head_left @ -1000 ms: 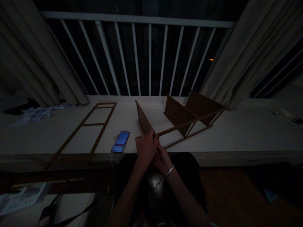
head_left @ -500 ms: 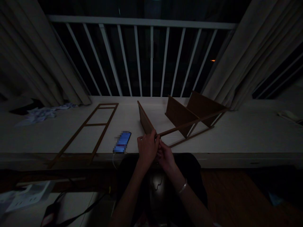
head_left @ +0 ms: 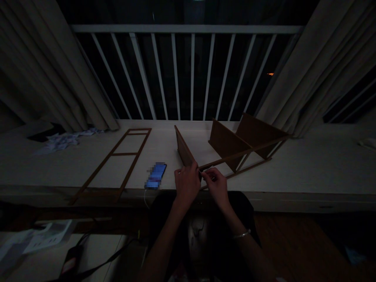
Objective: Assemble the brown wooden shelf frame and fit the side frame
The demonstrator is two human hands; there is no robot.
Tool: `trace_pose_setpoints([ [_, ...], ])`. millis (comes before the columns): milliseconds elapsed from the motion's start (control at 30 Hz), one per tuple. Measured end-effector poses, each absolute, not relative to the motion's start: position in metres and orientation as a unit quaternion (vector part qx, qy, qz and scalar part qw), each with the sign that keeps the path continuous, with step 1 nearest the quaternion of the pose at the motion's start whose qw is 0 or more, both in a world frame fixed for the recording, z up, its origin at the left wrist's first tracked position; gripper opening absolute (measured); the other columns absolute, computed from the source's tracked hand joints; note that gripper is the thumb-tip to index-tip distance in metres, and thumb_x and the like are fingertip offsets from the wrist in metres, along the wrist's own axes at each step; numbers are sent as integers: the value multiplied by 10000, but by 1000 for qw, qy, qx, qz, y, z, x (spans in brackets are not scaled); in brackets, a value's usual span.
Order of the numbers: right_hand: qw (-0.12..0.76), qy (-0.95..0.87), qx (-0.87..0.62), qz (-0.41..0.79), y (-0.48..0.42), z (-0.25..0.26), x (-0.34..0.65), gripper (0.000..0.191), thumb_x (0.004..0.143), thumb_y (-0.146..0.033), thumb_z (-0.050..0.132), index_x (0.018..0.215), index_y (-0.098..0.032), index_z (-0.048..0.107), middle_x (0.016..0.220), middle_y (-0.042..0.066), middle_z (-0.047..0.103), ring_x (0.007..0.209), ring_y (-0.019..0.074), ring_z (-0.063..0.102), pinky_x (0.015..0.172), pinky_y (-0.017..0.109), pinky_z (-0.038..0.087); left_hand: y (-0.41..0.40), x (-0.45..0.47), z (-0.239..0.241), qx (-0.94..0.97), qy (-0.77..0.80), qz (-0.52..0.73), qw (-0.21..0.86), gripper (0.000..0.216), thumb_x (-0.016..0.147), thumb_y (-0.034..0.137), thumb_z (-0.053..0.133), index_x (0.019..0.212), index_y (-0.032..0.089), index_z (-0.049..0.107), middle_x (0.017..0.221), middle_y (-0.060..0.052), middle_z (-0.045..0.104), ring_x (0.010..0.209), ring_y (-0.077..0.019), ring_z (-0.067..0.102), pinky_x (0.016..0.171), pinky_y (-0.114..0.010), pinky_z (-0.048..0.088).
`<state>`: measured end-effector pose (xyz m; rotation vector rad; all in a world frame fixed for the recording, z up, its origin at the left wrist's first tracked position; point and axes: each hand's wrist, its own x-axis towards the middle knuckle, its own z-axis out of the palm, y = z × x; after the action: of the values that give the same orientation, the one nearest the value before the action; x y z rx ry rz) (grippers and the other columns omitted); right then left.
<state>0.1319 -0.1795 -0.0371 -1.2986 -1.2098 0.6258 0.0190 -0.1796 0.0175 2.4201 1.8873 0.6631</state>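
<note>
Drawn rightward since the earlier frame, the right hand (head_left: 216, 187) sits just apart from the left hand (head_left: 188, 184) at lower centre. On the pale counter (head_left: 308, 168), the wooden rack (head_left: 229, 145) stretches from centre to right, its near corner clamped by the left hand; if that grip slackens, the end panel (head_left: 184, 150) could tip, and anything the right fingers pinch, too dark to tell, could drop.

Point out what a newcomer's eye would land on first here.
Probably the phone's lit blue screen, on the pale ledge left of both hands. Next, the brown three-panelled wooden piece, with the left hand at its near corner and the right hand close by. Behind, the white railing stands out against the dark window.
</note>
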Motion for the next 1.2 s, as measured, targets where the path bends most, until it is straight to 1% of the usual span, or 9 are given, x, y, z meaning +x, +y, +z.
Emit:
trace_pose_setpoints([
  [133, 599, -506, -592, 184, -180, -40, 133, 332, 650, -407, 624, 861, -197, 478, 737, -18, 542, 573, 105, 472, 556, 241, 380, -180, 18, 15, 772, 597, 216, -3, 242, 876, 283, 281, 998, 227, 483, 870, -45, 591, 875, -185, 503, 778, -328, 293],
  [233, 617, -512, -595, 55, -181, -41, 132, 400, 638, -408, 641, 914, -189, 452, 840, 20, 521, 705, 139, 488, 652, 288, 399, -180, 18, 12, 772, 593, 228, -15, 235, 873, 269, 297, 989, 224, 495, 876, -45, 589, 882, -183, 494, 786, -330, 290],
  [333, 582, -570, -575, -76, -181, -41, 132, 272, 699, -361, 608, 880, -193, 497, 904, 56, 530, 894, 190, 471, 793, 359, 354, -179, 19, 8, 767, 596, 237, -24, 233, 869, 256, 307, 981, 224, 508, 868, -48, 587, 874, -186, 489, 785, -337, 286],
  [433, 518, -632, -564, -122, -181, -40, 134, 124, 762, -303, 555, 853, -219, 557, 951, 48, 567, 961, 194, 455, 848, 374, 299, -179, 19, 5, 767, 594, 241, -30, 229, 861, 234, 321, 986, 224, 513, 869, -52, 583, 867, -188, 484, 782, -341, 285],
  [533, 491, -649, -566, -129, -181, -39, 137, 120, 769, -304, 556, 863, -237, 589, 960, 31, 592, 966, 190, 454, 865, 369, 274, -178, 19, 2, 772, 586, 244, -42, 230, 843, 220, 357, 1016, 227, 508, 876, -54, 577, 869, -196, 478, 786, -350, 283],
  [667, 487, -652, -566, -134, -180, -42, 141, 144, 762, -324, 567, 871, -239, 608, 926, 26, 619, 964, 196, 460, 870, 369, 258, -176, 18, -2, 774, 582, 241, -60, 237, 813, 212, 406, 1023, 223, 515, 868, -63, 570, 878, -212, 469, 779, -363, 283],
  [867, 482, -661, -560, -126, -179, -46, 144, 121, 760, -315, 572, 832, -232, 622, 855, 20, 641, 915, 189, 490, 858, 363, 267, -173, 16, -7, 783, 566, 252, -61, 255, 804, 174, 406, 1024, 231, 523, 856, -49, 575, 851, -201, 472, 754, -356, 289],
  [1033, 501, -662, -556, -45, -179, -50, 140, 125, 785, -304, 537, 786, -208, 616, 764, 16, 643, 780, 153, 538, 809, 328, 317, -171, 15, -10, 786, 556, 263, -58, 261, 809, 178, 403, 1035, 234, 520, 850, -40, 584, 851, -197, 479, 750, -351, 289],
  [1200, 538, -623, -565, 62, -181, -53, 132, 157, 787, -320, 516, 756, -202, 614, 765, 19, 646, 742, 150, 561, 738, 294, 370, -171, 14, -10, 786, 553, 270, -53, 248, 817, 177, 388, 1019, 231, 523, 870, -38, 591, 857, -189, 486, 754, -342, 289],
])
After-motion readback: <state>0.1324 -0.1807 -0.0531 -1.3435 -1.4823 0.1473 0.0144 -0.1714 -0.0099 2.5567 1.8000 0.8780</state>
